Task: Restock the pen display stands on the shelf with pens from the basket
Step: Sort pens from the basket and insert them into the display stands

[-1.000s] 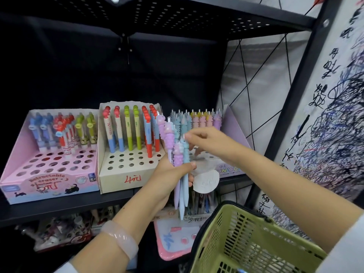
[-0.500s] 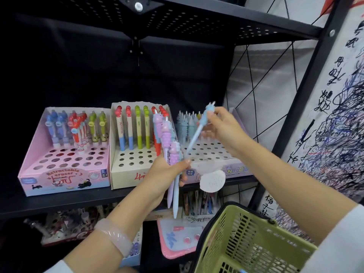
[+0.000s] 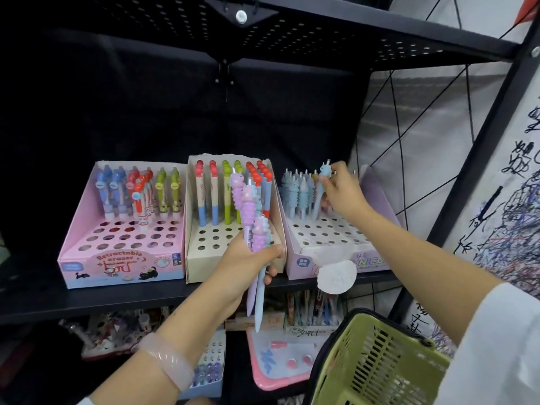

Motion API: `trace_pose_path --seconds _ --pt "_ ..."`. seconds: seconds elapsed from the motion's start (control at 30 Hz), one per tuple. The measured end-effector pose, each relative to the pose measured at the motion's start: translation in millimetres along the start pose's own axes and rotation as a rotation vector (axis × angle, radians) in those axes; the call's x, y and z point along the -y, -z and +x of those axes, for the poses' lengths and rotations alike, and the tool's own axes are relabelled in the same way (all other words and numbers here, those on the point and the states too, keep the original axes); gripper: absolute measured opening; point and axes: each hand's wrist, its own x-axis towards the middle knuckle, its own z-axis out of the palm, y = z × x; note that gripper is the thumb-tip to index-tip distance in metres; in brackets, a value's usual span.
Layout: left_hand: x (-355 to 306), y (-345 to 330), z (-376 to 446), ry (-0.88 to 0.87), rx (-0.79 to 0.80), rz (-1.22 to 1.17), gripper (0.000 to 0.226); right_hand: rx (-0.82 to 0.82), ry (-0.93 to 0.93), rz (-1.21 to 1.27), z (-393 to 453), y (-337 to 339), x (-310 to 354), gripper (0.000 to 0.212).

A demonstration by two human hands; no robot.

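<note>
Lowering blue unicorn pen into purple stand, moved from mid-air | right hand pinching it | left hand gripping remaining pens

3 stands in row on shelf; basket below-right.

Pink whiteboard below — scribbled paper at right.

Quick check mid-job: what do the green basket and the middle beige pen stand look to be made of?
The basket looks like moulded plastic with a dull sheen: its walls are a slotted grid with a dark rim. The beige stand looks like matte cardboard: its top edge is ragged and a price is handwritten on the front.
</note>
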Motion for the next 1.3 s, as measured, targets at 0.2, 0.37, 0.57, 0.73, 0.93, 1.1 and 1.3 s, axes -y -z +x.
trace_pose_path --seconds 0.2,0.37,0.57,0.73,0.93,1.1,1.3 --pt "2 -2 -1 0.004 0.003 0.003 0.008 0.132 -0.069 -0.112 11 -10 -6 0.030" --pt "2 -1 -4 0.006 0.008 0.022 0.008 0.257 -0.127 -0.231 -2 -17 -15 0.038" --pt "0 -3 -7 0.001 0.030 0.016 0.004 0.040 0.016 -0.110 -25 3 15 0.018" --pt "-2 -6 -9 -0.020 0.028 -0.014 0.011 0.610 0.069 0.217 -72 9 54 0.008" --pt "-7 -14 -14 -0.090 0.024 -0.036 0.029 0.648 -0.077 0.414 -91 0 55 0.021" --pt "-10 -19 -14 -0.085 0.031 -0.105 0.030 0.727 -0.131 0.521 -95 1 53 0.016" --pt "-7 -15 -14 -0.024 -0.016 -0.079 0.027 0.298 -0.274 0.727 -68 16 51 0.011"
